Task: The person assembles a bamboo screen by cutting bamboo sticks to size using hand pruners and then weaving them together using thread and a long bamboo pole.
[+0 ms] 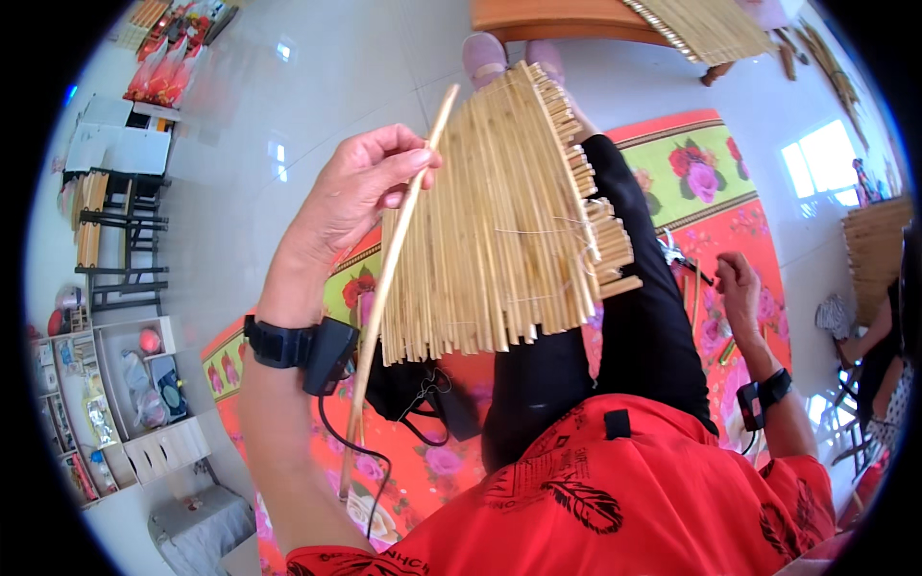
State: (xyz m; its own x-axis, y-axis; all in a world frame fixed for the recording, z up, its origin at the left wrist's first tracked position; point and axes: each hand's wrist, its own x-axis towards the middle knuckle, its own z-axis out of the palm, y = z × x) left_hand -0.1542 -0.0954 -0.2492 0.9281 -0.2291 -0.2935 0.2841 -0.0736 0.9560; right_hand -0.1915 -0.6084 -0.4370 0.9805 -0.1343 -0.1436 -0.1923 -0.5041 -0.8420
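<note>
Reference: we read the clock from the picture's centre, twelve toward the top.
Left grip: our left grip, at ten to eleven o'clock, has the loose stick pinched between thumb and fingers.
Loose stick: it slants from twelve o'clock down to seven, in front of the stick mat's left edge; we cannot tell whether the two touch.
Stick mat: we have the mat spread above our legs, from the centre up toward twelve to one o'clock, its sticks side by side.
Right grip: our right grip, at three o'clock, has its fingers curled just beside a dark-handled tool; we cannot tell whether they hold it.
Red flowered cloth: the cloth lies beneath our legs, with thin sticks on it near the right grip.
Bench: at one o'clock the orange-brown bench bears another mat, which overhangs its edge.
Done, we judge: a broad panel looks already joined, fine thread showing across it in places.
Left, we judge: the loose stick is not part of the panel, and the stepped stick ends toward two o'clock look untrimmed; we cannot tell the intended final width.
</note>
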